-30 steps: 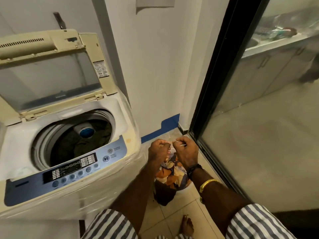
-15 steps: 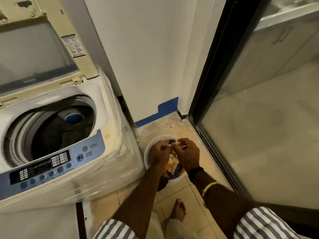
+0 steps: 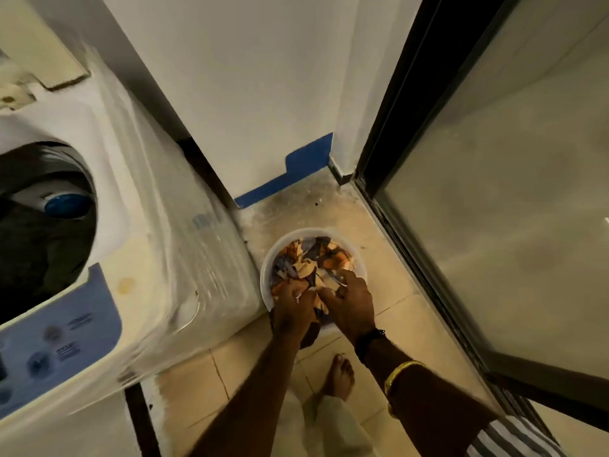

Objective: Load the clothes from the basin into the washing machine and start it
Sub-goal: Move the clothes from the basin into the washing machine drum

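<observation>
Both grips are clutching the crumpled patterned cloth of orange, cream and blue-grey patches (image 3: pixel 313 258). The left grip (image 3: pixel 292 308) is bunching a fold at the near edge of the heap with its fingers curled in. The right grip (image 3: pixel 350 305), just beside it, is digging curled fingers into the same heap.

The cloth is lying in the round translucent white plastic basin (image 3: pixel 264 275) and filling it almost to the rim, with a darker part spilling over the near rim beneath the wrists. The basin is sitting on the beige tiled floor (image 3: pixel 398 318), just beside the front corner of the white top-loading washing machine with a pale blue control panel (image 3: pixel 148 258).

The machine's round drum mouth is gaping, uncovered, and dark clothes (image 3: pixel 33 265) are lying inside it around a blue-capped centre post (image 3: pixel 67 204). A black band (image 3: pixel 369 341) and a gold bangle (image 3: pixel 400 372) are circling the right wrist. A bare foot (image 3: pixel 341 377) is standing on the tiles near the basin.
</observation>
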